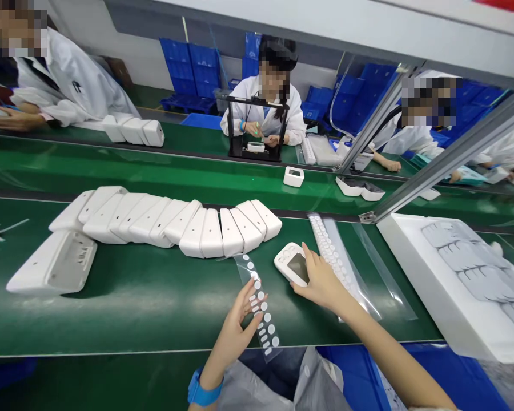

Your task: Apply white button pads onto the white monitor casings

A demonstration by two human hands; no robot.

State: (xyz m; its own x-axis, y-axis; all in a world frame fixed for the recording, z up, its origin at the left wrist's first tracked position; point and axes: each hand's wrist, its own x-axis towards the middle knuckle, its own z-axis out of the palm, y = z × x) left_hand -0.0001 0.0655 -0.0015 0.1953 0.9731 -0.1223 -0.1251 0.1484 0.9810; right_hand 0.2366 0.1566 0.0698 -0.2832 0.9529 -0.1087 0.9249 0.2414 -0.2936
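My left hand is closed around a clear strip of white round and oval stickers, which hangs over the table's near edge. My right hand grips a white device with a dark screen by its right end, thumb on one side and fingers on the other. That device sits on the green table, its buttons toward the far left. Behind my hands runs a curved row of white housings, pressed side by side. At the row's left end, one housing shows its open hollow side.
More sticker sheets lie right of my right hand. A white foam tray stands at the right edge. Beyond the table, a green conveyor carries a white device. A slanted metal post rises at right. Several people in white coats sit opposite.
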